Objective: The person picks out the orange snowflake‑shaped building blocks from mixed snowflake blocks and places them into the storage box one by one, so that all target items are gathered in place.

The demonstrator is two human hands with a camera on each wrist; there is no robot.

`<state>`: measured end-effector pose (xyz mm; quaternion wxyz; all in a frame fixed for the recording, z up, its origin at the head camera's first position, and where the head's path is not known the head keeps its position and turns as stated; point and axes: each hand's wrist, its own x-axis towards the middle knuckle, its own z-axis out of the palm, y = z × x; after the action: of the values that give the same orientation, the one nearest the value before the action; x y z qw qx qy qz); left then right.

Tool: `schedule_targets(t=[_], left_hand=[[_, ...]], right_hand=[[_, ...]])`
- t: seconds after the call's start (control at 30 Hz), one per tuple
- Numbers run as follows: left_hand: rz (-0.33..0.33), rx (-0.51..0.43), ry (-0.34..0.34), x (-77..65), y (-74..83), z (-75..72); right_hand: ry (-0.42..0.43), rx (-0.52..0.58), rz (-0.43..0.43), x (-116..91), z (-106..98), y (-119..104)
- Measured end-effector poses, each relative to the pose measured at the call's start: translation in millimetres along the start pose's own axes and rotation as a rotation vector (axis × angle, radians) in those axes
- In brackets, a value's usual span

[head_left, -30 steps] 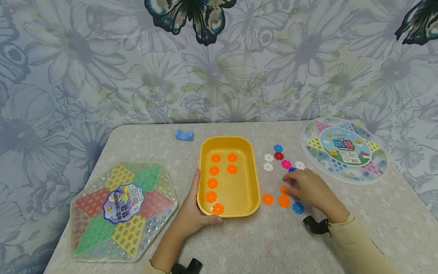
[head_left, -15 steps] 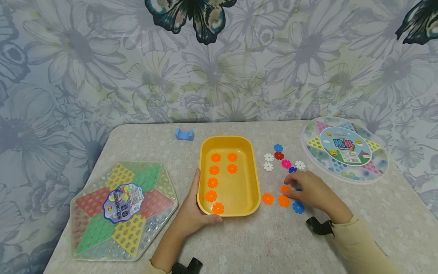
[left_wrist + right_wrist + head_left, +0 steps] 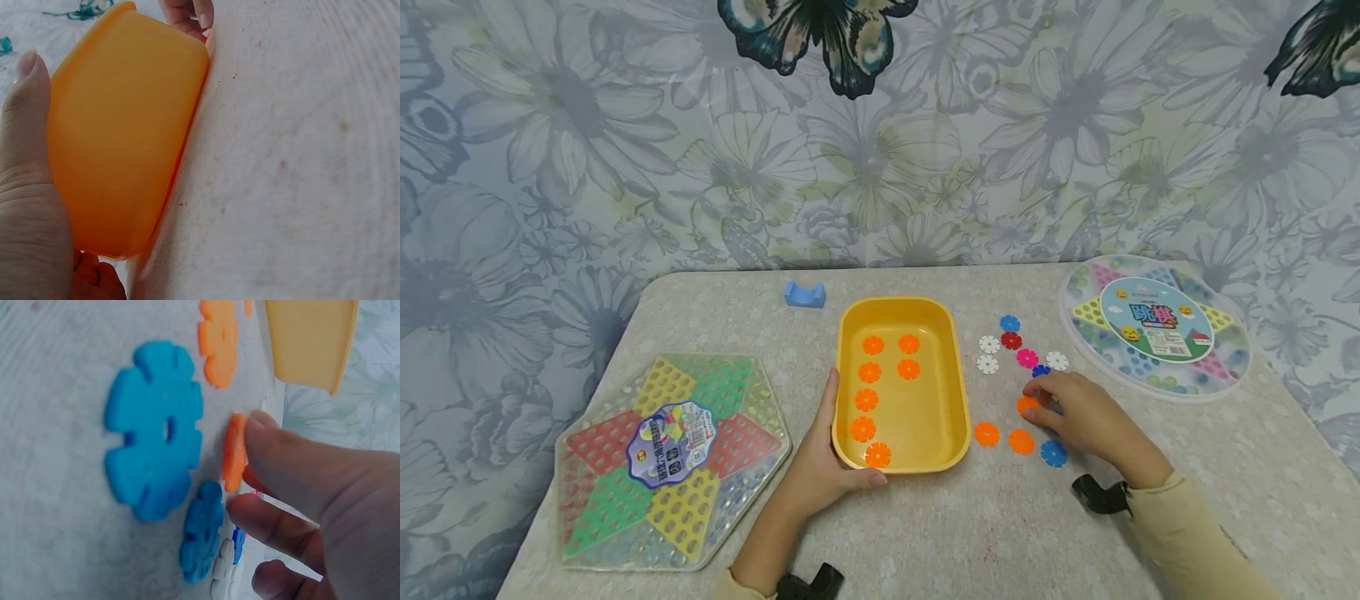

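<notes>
My left hand [image 3: 820,462] grips the near left corner of a yellow plastic tray [image 3: 934,417], its thumb along the near side. Orange snowflake discs [image 3: 867,401] lie flat inside the tray, in two columns. Right of it, my right hand [image 3: 1078,417] pinches another orange snowflake disc [image 3: 234,453] between thumb and fingers, with the disc tilted on edge in the right wrist view. Two more orange discs [image 3: 1021,442] lie nearby. A light blue disc [image 3: 155,430] sits close to this hand, and a second blue disc [image 3: 202,531] is hidden by it in the head view.
White [image 3: 988,365], red, pink and blue discs lie beyond the right hand. A round Chinese checkers box [image 3: 1157,325] stands at the back right, a hexagonal one [image 3: 673,467] at the left. A small blue plastic piece [image 3: 804,295] rests near the back edge.
The orange disc at my right fingertips has shifted slightly away from me, apart from the orange disc below it. My right hand drew back a little; the left hand and tray stayed put.
</notes>
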<state>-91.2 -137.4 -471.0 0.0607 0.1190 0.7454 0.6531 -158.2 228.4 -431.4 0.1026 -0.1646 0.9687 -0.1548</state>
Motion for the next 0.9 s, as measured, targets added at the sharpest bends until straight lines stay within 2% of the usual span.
schedule_targets(t=[0.2, 0.43, 0.67, 0.9], left_hand=[[0.008, -0.011, -0.001, -0.2, 0.3, 0.6], [-0.005, 0.012, 0.006, 0.1, -0.9, 0.0], [-0.007, 0.018, 0.008, 0.5, -0.9, -0.5], [-0.01, -0.001, 0.002, 0.9, 0.2, 0.0]], right_hand=[[-0.035, 0.024, 0.026, -1.3, -1.0, 2.0], [-0.026, 0.037, 0.009, -2.5, -0.9, 0.6], [-0.079, 0.049, 0.021, -1.9, -5.5, -2.1], [-0.075, 0.031, -0.017, -2.9, -6.4, -0.1]])
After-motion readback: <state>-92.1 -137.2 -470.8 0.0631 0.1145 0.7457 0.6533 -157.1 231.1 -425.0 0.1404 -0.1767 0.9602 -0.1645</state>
